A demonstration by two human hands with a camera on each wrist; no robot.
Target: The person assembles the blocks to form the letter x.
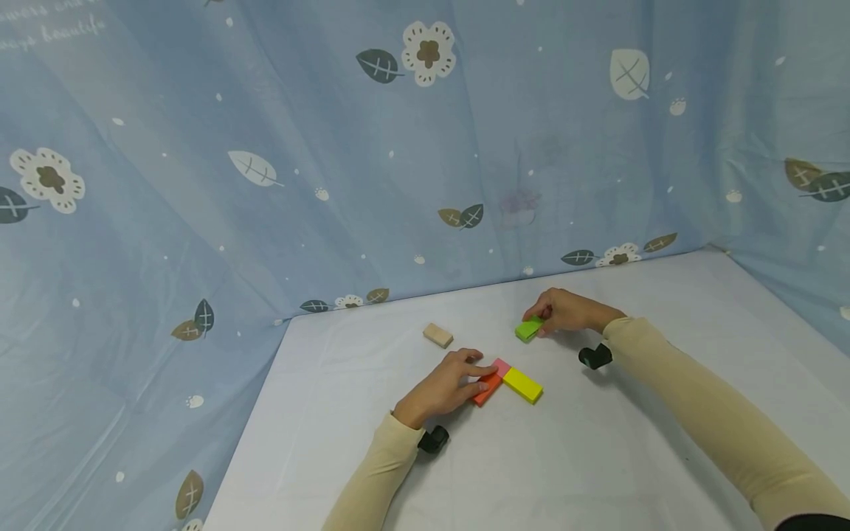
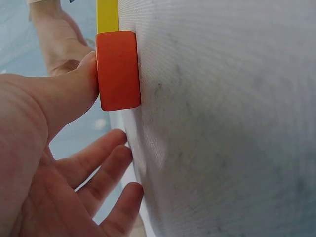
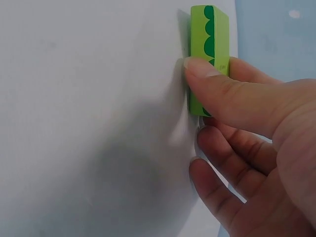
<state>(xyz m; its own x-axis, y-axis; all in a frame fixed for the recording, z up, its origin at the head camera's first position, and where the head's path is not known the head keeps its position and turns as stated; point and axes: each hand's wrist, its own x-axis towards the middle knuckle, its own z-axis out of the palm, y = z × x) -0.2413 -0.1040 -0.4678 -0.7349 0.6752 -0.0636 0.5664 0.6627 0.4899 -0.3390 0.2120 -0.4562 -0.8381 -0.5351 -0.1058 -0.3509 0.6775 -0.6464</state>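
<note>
On the white table (image 1: 598, 457) lie an orange block (image 1: 488, 388), a pink block (image 1: 502, 366) and a yellow block (image 1: 522, 385), packed together. My left hand (image 1: 446, 383) rests on the table with its thumb pressed against the orange block (image 2: 118, 69) and its fingers relaxed; the yellow block (image 2: 107, 15) lies just beyond. Farther back, my right hand (image 1: 564, 310) pinches a green block (image 1: 529, 329) between thumb and fingers. The right wrist view shows the green block (image 3: 210, 44) with a darker green scalloped pattern, standing on its edge on the table.
A plain wooden block (image 1: 438, 335) lies alone behind my left hand. Blue cloth (image 1: 332, 184) printed with flowers and leaves hangs around the back and sides of the table. Black wrist camera mounts (image 1: 595, 357) sit under both sleeves.
</note>
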